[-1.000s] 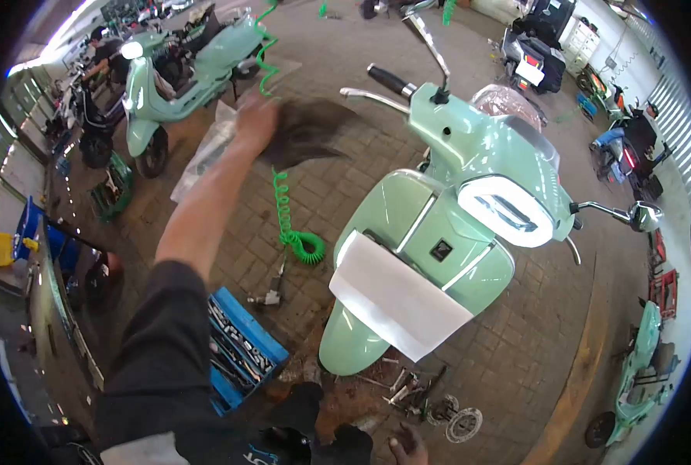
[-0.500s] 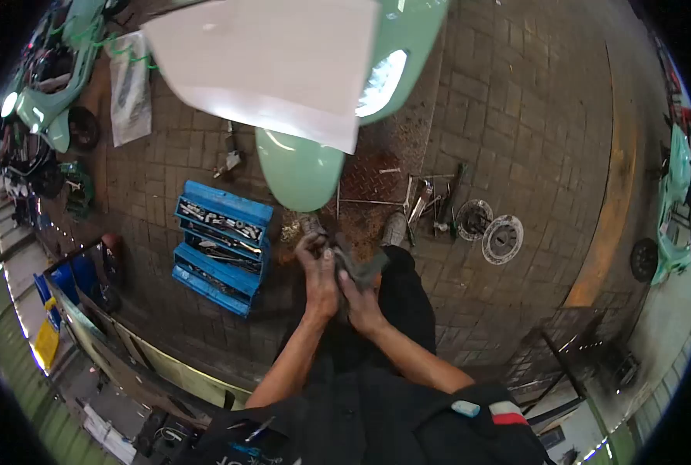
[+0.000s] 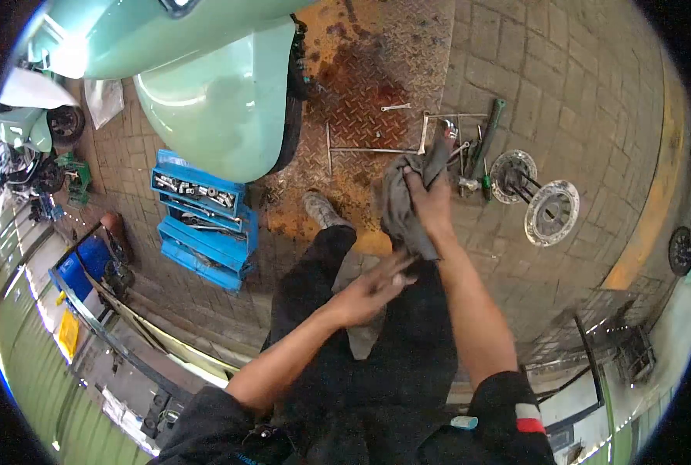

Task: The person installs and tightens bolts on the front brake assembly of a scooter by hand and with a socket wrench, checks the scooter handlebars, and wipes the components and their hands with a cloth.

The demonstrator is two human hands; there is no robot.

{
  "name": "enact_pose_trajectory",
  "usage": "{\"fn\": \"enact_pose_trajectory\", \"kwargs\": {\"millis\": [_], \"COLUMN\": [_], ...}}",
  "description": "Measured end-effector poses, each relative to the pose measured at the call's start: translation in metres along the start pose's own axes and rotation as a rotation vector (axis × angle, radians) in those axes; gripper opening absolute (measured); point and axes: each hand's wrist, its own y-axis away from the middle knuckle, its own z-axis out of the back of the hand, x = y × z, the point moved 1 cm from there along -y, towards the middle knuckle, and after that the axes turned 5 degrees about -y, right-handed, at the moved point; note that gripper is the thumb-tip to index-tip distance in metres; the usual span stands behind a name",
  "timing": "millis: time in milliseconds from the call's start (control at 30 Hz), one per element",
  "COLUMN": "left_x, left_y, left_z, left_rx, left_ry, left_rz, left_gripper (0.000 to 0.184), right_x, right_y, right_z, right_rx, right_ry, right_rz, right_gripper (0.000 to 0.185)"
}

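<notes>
A dirty grey rag is bunched in my right hand, whose fingers are closed around it; part of the cloth hangs down toward the wrist. Lower and to the left, my left hand reaches toward the rag's hanging end with its fingers stretched out, slightly blurred. It holds nothing that I can see, and whether its fingertips touch the cloth I cannot tell. Beyond the rag, a long T-shaped wrench and a small spanner lie on a rusty metal plate.
A mint-green scooter body stands ahead on the left. An open blue toolbox full of sockets and spanners sits below it. On the right are two round metal discs and a green-handled tool. Another scooter is far left.
My hands were together at the rag; now they are apart, with the rag carried up and right in my right hand. My view has shifted, and the white sheet has moved to the far left.
</notes>
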Motion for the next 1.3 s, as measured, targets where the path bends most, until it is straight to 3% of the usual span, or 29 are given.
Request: {"fn": "enact_pose_trajectory", "kwargs": {"millis": [67, 133, 167, 233, 300, 333, 400, 433, 500, 600, 667, 733, 767, 867, 933, 967, 1000, 1067, 1100, 1133, 1167, 1200, 1233, 1300], "left_x": [0.019, 0.075, 0.044, 0.109, 0.107, 0.110, 0.126, 0.131, 0.132, 0.116, 0.114, 0.125, 0.130, 0.132, 0.132, 0.130, 0.127, 0.128, 0.125, 0.131, 0.138, 0.135, 0.128, 0.127], "left_y": [-0.016, -0.058, -0.069, -0.126, -0.166, -0.184, -0.218, -0.236, -0.257, -0.270, -0.266, -0.256, -0.250, -0.228, -0.220, -0.226, -0.227, -0.216, -0.224, -0.237, -0.250, -0.258, -0.262, -0.285], "left_z": [0.027, 0.074, 0.094, 0.144, 0.168, 0.174, 0.181, 0.186, 0.198, 0.211, 0.211, 0.221, 0.231, 0.266, 0.302, 0.309, 0.315, 0.310, 0.294, 0.288, 0.281, 0.267, 0.252, 0.222], "left_rx": [0.230, -0.090, -0.218, -0.391, -0.389, -0.377, -0.403, -0.437, -0.482, -0.499, -0.400, -0.409, -0.408, -0.632, -0.666, -0.668, -0.753, -0.866, -0.984, -1.110, -1.267, -1.204, -1.069, -0.808], "left_ry": [-0.162, -0.341, -0.554, -0.673, -0.576, -0.477, -0.423, -0.379, -0.400, -0.361, -0.293, -0.452, -0.614, -0.602, -0.418, -0.421, -0.468, -0.528, -0.781, -1.018, -1.250, -1.232, -1.070, -0.866], "left_rz": [-0.011, -0.101, 0.071, 0.029, -0.050, -0.117, -0.165, -0.212, -0.295, -0.379, -0.449, -0.430, -0.360, -0.412, -0.360, -0.352, -0.296, -0.217, -0.284, -0.324, -0.340, -0.389, -0.320, -0.230], "left_gripper": [0.064, 0.051, 0.049, 0.046, 0.043, 0.041, 0.039, 0.038, 0.037, 0.037, 0.040, 0.042, 0.044, 0.045, 0.044, 0.044, 0.043, 0.042, 0.044, 0.046, 0.050, 0.050, 0.051, 0.049], "right_x": [-0.043, -0.099, -0.123, -0.147, -0.157, -0.159, -0.165, -0.171, -0.177, -0.213, -0.240, -0.203, -0.197, -0.214, -0.216, -0.217, -0.218, -0.223, -0.240, -0.233, -0.233, -0.238, -0.257, -0.244], "right_y": [-0.030, -0.049, -0.044, -0.067, -0.110, -0.132, -0.176, -0.192, -0.224, -0.285, -0.314, -0.313, -0.325, -0.349, -0.360, -0.355, -0.351, -0.326, -0.319, -0.309, -0.299, -0.287, -0.302, -0.301], "right_z": [-0.015, -0.024, -0.032, -0.037, -0.022, -0.018, -0.011, -0.009, -0.013, -0.029, -0.042, -0.068, -0.075, -0.080, -0.066, -0.061, -0.055, -0.051, -0.051, -0.054, -0.051, -0.029, 0.000, 0.059], "right_rx": [-0.098, 0.013, 0.063, 0.104, 0.560, 0.550, 0.449, 0.430, 0.329, 0.341, 0.230, 0.538, 0.532, 0.543, 0.425, 0.448, 0.469, 0.459, 0.317, 0.302, 0.361, 0.398, 0.379, 0.080], "right_ry": [0.019, 0.345, 0.801, 1.255, 1.116, 1.128, 1.226, 1.238, 1.320, 1.478, 1.609, 1.687, 1.701, 1.632, 1.551, 1.532, 1.513, 1.395, 1.302, 1.304, 1.429, 1.518, 1.495, 1.155], "right_rz": [0.264, 0.126, 0.453, 0.791, 0.543, 0.537, 0.289, 0.292, 0.638, 0.687, 0.857, 0.737, 0.779, 0.752, 0.938, 0.887, 0.836, 1.030, 1.144, 1.134, 0.780, 0.380, 0.377, 0.571], "right_gripper": [0.051, 0.054, 0.055, 0.057, 0.051, 0.051, 0.037, 0.037, 0.029, 0.035, 0.031, 0.034, 0.034, 0.036, 0.039, 0.042, 0.044, 0.041, 0.040, 0.040, 0.038, 0.037, 0.034, 0.031]}}
